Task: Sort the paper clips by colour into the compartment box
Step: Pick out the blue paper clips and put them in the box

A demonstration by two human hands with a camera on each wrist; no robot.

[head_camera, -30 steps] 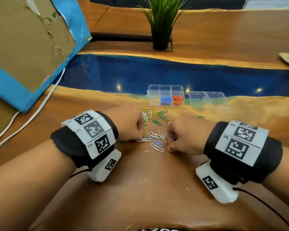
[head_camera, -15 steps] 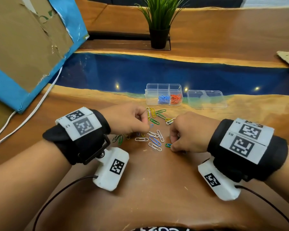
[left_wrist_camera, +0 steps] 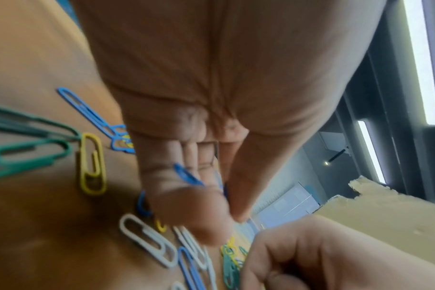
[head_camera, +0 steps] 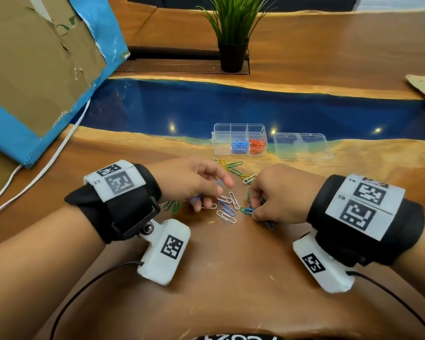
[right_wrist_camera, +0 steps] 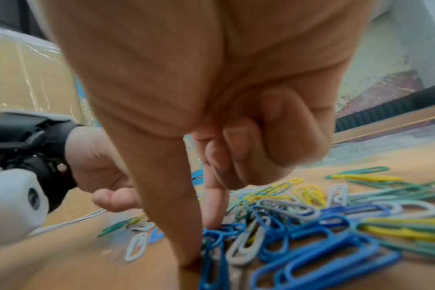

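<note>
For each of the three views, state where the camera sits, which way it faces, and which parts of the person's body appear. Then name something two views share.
Head: worn high, looking down at both hands, left hand and right hand, and the compartment box.
Left wrist: along the left palm toward a blue clip it holds.
Right wrist: along the right fingers pressing into blue clips.
Shared: both wrist views show the other hand.

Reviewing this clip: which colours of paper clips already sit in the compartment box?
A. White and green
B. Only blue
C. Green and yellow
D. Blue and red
D: in the head view the compartment box holds a pile of blue clips in one front cell and red clips in the cell beside it; the green, yellow and white ones lie loose on the table.
</note>
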